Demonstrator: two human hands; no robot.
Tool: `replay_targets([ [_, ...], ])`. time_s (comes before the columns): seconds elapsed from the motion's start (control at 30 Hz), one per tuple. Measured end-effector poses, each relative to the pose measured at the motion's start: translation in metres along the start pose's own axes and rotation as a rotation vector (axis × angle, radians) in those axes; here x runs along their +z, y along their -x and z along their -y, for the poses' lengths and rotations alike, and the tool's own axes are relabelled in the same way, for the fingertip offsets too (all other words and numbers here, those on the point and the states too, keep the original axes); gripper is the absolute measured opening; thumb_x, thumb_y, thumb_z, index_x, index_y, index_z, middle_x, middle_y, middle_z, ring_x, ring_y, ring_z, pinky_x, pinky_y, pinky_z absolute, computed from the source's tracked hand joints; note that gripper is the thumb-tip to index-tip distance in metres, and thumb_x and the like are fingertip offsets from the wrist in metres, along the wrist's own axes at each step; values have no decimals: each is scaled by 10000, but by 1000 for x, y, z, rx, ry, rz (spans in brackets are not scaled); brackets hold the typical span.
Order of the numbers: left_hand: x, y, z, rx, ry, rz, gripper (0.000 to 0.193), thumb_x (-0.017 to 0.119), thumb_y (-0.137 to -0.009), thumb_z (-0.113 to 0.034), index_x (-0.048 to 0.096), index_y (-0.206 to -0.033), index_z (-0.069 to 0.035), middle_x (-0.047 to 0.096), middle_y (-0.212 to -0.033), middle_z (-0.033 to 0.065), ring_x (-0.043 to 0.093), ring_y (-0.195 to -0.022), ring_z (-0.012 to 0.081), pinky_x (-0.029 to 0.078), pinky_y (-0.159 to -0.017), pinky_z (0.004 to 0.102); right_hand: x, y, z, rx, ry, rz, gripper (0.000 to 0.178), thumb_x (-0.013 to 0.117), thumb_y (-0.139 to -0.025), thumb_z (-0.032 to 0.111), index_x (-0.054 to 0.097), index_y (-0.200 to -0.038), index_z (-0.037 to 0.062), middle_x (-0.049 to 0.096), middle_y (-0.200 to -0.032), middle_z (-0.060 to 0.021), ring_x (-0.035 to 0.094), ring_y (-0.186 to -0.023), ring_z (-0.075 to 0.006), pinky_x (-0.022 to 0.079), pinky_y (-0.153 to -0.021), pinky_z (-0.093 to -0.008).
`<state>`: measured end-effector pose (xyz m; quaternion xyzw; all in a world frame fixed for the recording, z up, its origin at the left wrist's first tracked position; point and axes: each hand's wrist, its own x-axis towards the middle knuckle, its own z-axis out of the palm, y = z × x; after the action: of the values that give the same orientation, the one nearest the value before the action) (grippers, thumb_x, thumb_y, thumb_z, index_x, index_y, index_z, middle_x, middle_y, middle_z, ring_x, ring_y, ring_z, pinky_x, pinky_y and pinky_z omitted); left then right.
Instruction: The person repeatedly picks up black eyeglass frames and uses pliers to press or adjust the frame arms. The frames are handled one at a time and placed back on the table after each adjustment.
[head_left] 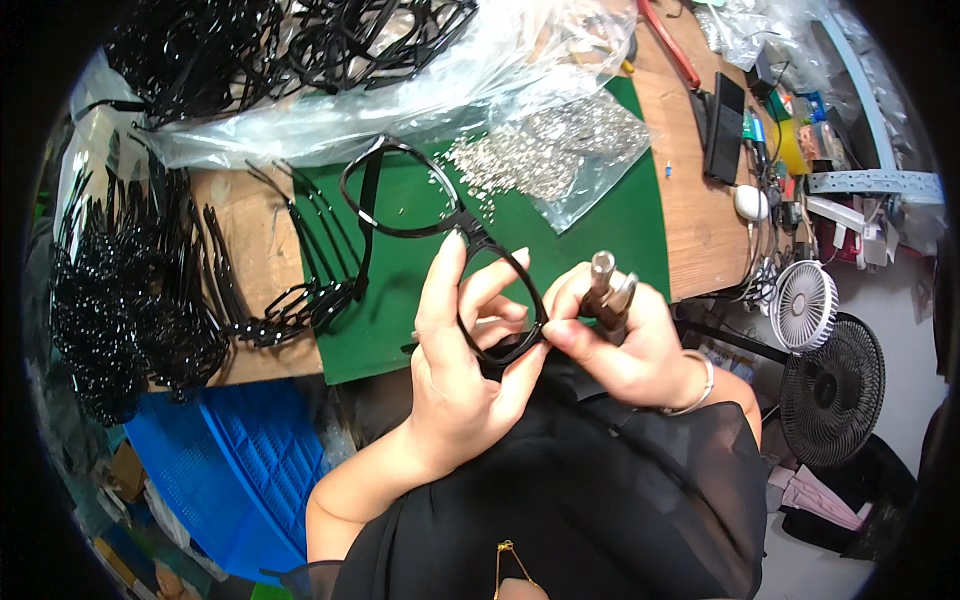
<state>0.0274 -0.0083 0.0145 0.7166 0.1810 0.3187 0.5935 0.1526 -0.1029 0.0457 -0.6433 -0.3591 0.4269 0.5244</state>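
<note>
A glossy black eyeglass frame (474, 226) is held up over the green mat, its far rim tilted toward the left. My left hand (448, 365) grips the nearer rim, with fingers reaching through and around it. At that rim's right corner, the thumb and fingertips of my right hand (640, 355) pinch together; whatever small part lies between them is hidden. My right hand also wraps a brown-and-silver metal tool (606, 305) with rounded ends, its kind unclear. A black temple arm (369, 205) extends from the frame's far left corner.
Small silvery metal pieces (545, 150) lie in and beside a clear bag on the green mat (600, 240). Black temple arms (130, 290) are heaped left; more black frames (300, 40) sit on plastic behind. A phone (726, 128), cables and a white fan (804, 306) stand right.
</note>
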Motion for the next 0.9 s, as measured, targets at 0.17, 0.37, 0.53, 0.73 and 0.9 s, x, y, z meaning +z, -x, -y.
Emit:
replay_targets([
  [0.17,11,-2,-1,17,9,-4,870,645,-676,96,91,-1341,-4,486,-1154,182,555,-827,170,512,-718,260,3,1,-4,-33,-213,-87,106,603,-818,53,503,-848,29,503,-770,4,454,-707,-45,387,-624,-191],
  [0.37,7,0,-2,-26,93,91,872,590,-722,121,22,-1357,-59,435,-1199,185,517,-983,197,496,-813,291,-7,-4,7,333,-359,94,171,621,-818,119,496,-892,27,504,-807,3,458,-754,-64,397,-689,-221],
  [0.53,-5,7,-6,-145,259,128,862,589,-744,96,2,-1357,-56,444,-1195,188,516,-1039,224,467,-868,330,-2,-5,2,241,-186,223,225,616,-823,169,503,-925,3,503,-793,-14,439,-732,-73,395,-677,-229],
  [0.73,-10,13,-5,-164,255,81,860,593,-746,89,8,-1358,-66,446,-1200,182,518,-1052,230,457,-880,335,8,-3,2,168,-134,185,184,571,-853,142,487,-928,-3,503,-815,-17,450,-761,-80,404,-699,-232],
  [0.9,-12,11,-4,-178,226,101,857,594,-750,88,10,-1358,-67,459,-1197,183,524,-1044,225,458,-865,319,12,-9,8,310,-333,217,186,565,-858,146,478,-940,5,497,-857,-13,450,-811,-81,397,-744,-239],
])
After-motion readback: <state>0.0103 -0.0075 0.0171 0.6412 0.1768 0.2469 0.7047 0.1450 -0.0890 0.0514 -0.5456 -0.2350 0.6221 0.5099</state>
